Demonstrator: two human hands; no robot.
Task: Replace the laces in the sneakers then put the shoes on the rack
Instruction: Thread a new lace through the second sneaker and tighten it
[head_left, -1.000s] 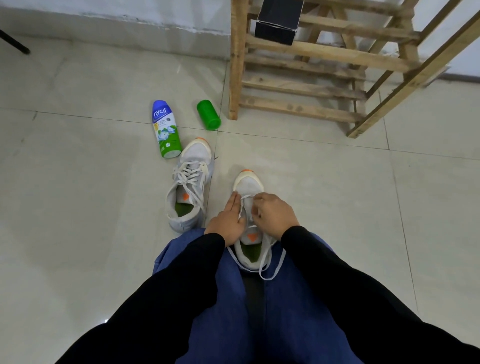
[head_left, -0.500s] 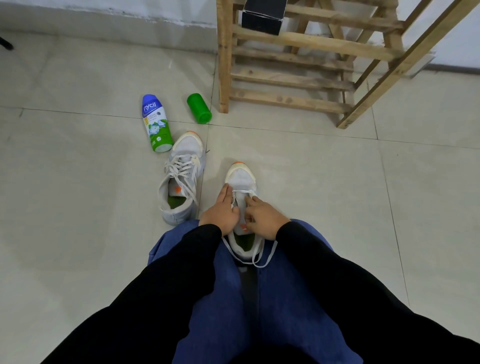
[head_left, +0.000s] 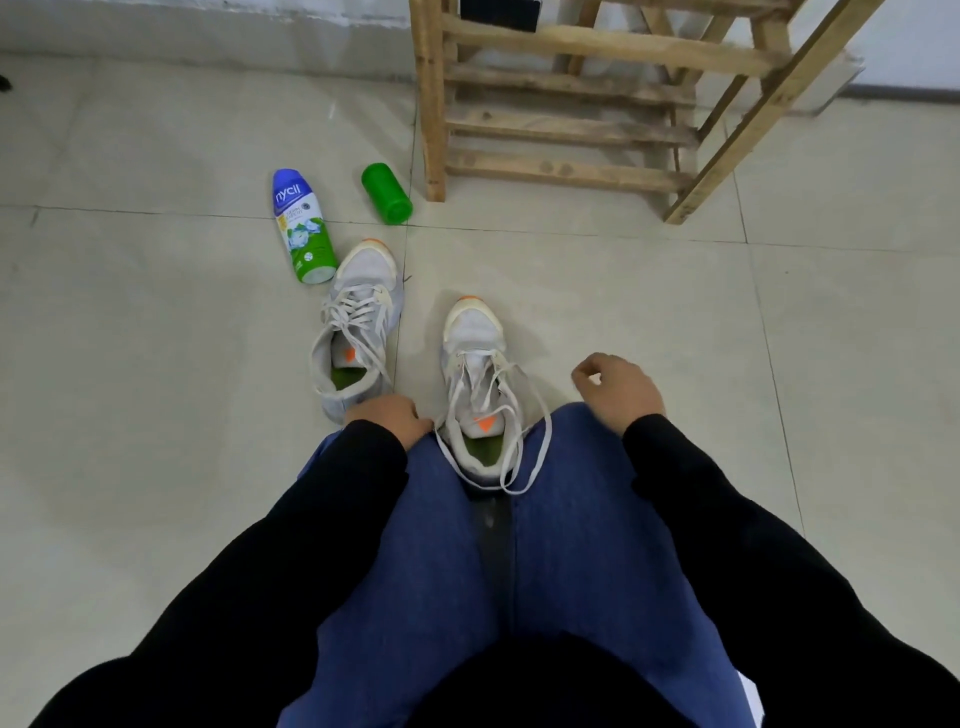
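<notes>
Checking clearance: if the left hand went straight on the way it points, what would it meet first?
Likely the loose-laced sneaker just ahead of the left hand; depth is unclear.

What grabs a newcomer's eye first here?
The sneaker on the floor between the knees, its loose lace trailing off the heel, with the left hand and right hand curled either side; whether they hold the lace is unclear. A second sneaker, laced, sits just left, beside a lying bottle and a green cylinder. The wooden rack stands at back right.
</notes>
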